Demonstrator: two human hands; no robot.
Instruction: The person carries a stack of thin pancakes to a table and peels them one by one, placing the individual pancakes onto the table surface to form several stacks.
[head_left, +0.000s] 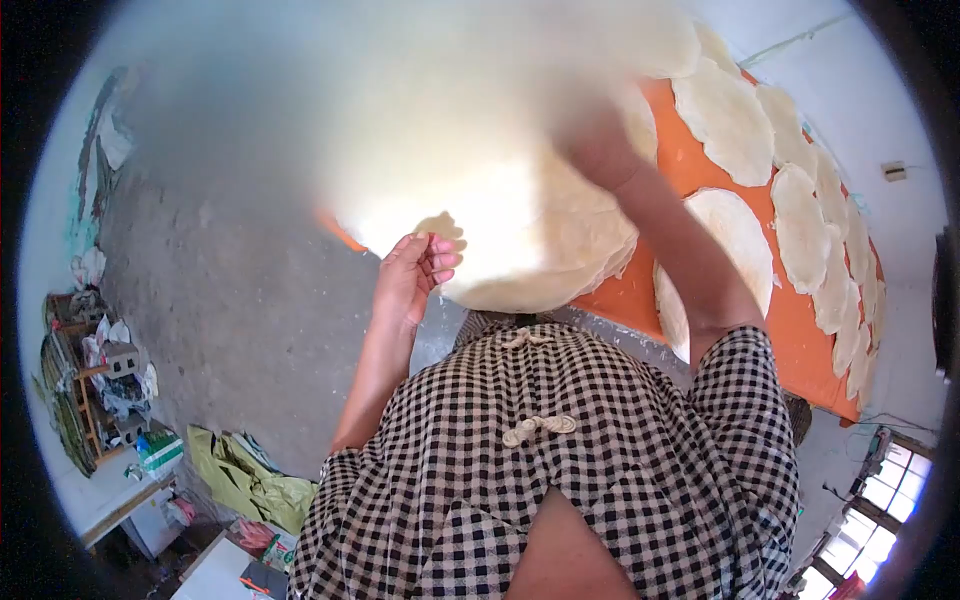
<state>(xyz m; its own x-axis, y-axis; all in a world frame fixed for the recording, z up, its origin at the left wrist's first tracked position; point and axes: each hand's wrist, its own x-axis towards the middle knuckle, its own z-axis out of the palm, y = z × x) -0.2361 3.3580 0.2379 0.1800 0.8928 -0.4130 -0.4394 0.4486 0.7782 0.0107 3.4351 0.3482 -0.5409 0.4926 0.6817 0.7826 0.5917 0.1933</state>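
Note:
My left hand (pixel 418 270) is at the near left edge of a stack of large, round, pale dough sheets (pixel 530 290). Its fingers are curled in with the thumb against them, and its shadow falls on the bright dough. What these fingers hold, if anything, cannot be made out. Farther off, my right hand (pixel 590 135) reaches over the right part of the stack. A hazy smear covers it, so its fingers and anything in them are hidden. The same haze and glare hide the far part of the stack.
An orange cloth (pixel 705 165) lies under the dough, with several thin flat rounds (pixel 800 225) spread along the right. One larger round (pixel 722 250) lies near my right forearm. Grey floor (pixel 240 320) stretches left, toward a cluttered shelf (pixel 95 385) and an olive-green sheet (pixel 245 480).

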